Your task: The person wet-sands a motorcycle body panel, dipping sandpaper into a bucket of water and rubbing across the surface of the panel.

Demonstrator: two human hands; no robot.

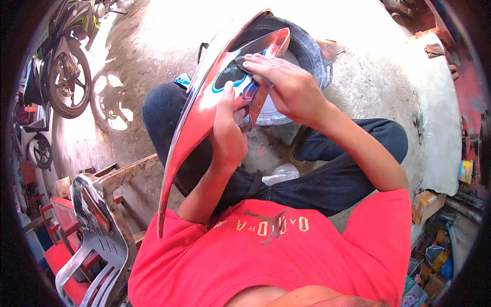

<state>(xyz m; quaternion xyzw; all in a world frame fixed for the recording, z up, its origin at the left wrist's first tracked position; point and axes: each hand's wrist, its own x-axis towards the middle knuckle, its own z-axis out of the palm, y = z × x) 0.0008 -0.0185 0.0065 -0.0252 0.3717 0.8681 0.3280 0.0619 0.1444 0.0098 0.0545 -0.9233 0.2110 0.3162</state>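
A long, curved motorcycle fairing panel (192, 125), red with white, blue and black graphics, stands tilted across my lap. My left hand (228, 138) grips its inner edge, thumb on the painted face. Against the upper part of that face, my right hand (291, 89) presses a small dark piece that looks like sandpaper (239, 63), fingers held together over it and hiding most of it. Behind the panel sits a round black basin (312, 43) on the floor, partly covered by the panel and my right hand.
A motorcycle's wheel (69, 77) is at the upper left. Left of me stand a worn plastic chair (97, 230) and a wooden frame (128, 171). On the right are a pale sheet (437, 117), a cardboard box (428, 205) and mixed clutter.
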